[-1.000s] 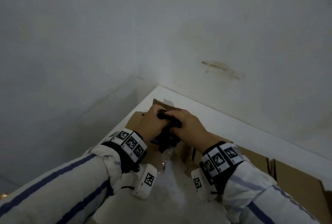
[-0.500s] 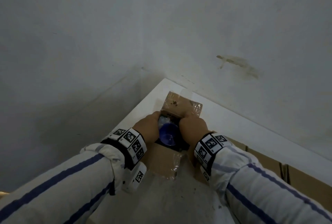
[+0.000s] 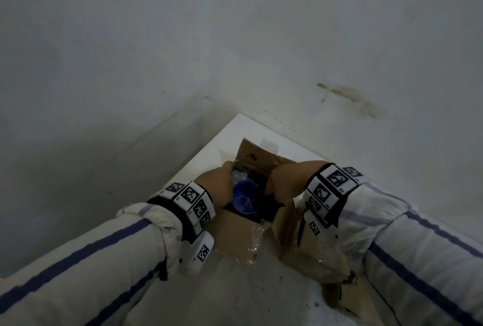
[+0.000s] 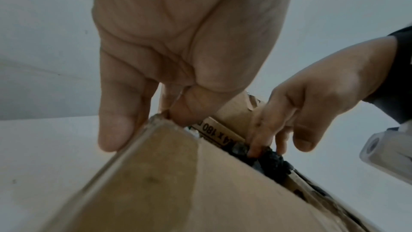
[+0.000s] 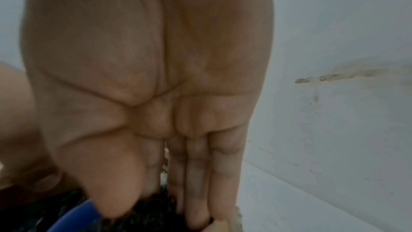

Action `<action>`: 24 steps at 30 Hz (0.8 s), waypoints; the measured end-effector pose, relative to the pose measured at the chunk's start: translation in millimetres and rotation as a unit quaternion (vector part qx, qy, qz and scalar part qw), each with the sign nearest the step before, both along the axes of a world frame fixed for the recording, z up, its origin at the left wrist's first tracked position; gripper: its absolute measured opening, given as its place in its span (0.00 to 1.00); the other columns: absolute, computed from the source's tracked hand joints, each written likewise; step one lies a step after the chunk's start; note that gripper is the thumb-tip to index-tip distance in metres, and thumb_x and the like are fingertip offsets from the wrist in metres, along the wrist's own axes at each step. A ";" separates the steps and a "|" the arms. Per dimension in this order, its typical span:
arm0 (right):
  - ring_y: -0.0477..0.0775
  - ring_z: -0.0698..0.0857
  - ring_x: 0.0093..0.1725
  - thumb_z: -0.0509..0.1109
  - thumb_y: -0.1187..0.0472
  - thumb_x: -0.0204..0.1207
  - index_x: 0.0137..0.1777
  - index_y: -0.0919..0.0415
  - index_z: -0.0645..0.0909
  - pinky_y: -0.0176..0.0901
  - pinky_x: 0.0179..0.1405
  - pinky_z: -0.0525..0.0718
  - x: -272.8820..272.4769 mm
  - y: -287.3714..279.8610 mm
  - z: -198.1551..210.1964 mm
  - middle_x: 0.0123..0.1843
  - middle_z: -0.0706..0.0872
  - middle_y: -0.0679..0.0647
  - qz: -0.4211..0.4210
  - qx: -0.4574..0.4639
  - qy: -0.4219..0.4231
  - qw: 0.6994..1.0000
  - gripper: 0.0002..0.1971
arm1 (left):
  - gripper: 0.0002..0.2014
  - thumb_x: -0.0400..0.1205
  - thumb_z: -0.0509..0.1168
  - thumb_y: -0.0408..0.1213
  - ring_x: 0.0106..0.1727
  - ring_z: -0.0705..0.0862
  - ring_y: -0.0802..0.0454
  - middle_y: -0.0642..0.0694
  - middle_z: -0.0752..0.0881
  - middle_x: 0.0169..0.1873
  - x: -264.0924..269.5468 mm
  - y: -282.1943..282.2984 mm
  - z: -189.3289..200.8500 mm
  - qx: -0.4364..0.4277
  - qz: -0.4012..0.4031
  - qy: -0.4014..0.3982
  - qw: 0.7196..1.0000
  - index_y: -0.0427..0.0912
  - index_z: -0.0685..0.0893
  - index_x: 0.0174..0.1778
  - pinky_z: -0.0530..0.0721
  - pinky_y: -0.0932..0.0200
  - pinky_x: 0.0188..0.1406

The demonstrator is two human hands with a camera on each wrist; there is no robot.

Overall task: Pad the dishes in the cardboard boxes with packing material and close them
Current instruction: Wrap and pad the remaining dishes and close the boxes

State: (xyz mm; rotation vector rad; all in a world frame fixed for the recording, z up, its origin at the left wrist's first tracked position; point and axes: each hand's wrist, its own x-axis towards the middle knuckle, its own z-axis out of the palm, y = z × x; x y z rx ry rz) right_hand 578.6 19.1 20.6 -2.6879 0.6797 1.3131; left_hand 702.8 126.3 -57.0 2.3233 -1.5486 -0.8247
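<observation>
down inside the cardboard box (image 3: 236, 237), both hands around a blue bowl (image 3: 244, 196)

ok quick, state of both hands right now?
Left hand: thumb outside and fingers inside the cardboard box wall, gripping its edge.
Right hand: fingers straight, pushing black packing material down beside the blue dish; holding nothing.

Black packing (image 3: 269, 210) now tucked in box (image 3: 235, 237); blue bowl (image 3: 244, 196) exposed; hands apart.
</observation>
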 end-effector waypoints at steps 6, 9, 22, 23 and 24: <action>0.53 0.77 0.55 0.62 0.56 0.81 0.66 0.61 0.78 0.42 0.56 0.71 -2.7 -0.3 -24.5 0.59 0.82 0.55 0.101 -0.022 0.101 0.990 0.16 | 0.34 0.78 0.66 0.30 0.51 0.84 0.42 0.37 0.83 0.54 0.6 0.6 -2.2 -0.001 0.004 0.019 1.000 0.39 0.58 0.78 0.86 0.51 0.47; 0.51 0.78 0.54 0.63 0.53 0.80 0.66 0.60 0.78 0.42 0.56 0.74 -1.9 -1.6 -22.1 0.65 0.81 0.56 0.107 -0.016 0.126 0.986 0.18 | 0.34 0.78 0.66 0.30 0.51 0.84 0.43 0.37 0.83 0.54 0.1 1.7 -2.1 -0.001 0.006 0.020 1.000 0.39 0.57 0.78 0.85 0.52 0.47; 0.50 0.77 0.40 0.63 0.57 0.80 0.38 0.56 0.79 0.45 0.51 0.80 -4.2 1.1 -28.0 0.32 0.74 0.47 0.045 -0.027 0.065 0.997 0.10 | 0.32 0.79 0.67 0.32 0.52 0.84 0.41 0.36 0.83 0.55 0.8 1.3 4.0 0.007 -0.004 0.027 1.000 0.38 0.59 0.76 0.84 0.52 0.48; 0.49 0.76 0.37 0.64 0.57 0.80 0.46 0.56 0.82 0.44 0.48 0.79 -4.5 0.4 -28.3 0.32 0.74 0.46 0.028 -0.017 0.068 0.997 0.07 | 0.32 0.79 0.66 0.32 0.52 0.84 0.42 0.36 0.83 0.55 1.1 1.4 4.4 0.009 -0.005 0.030 1.000 0.38 0.58 0.76 0.84 0.53 0.47; 0.48 0.76 0.36 0.66 0.58 0.79 0.54 0.54 0.83 0.43 0.47 0.77 -4.1 -1.1 -30.0 0.32 0.74 0.46 0.006 -0.003 0.075 0.997 0.07 | 0.32 0.79 0.66 0.31 0.52 0.84 0.42 0.36 0.83 0.55 1.5 1.3 4.7 0.011 -0.007 0.031 0.999 0.38 0.58 0.76 0.83 0.53 0.46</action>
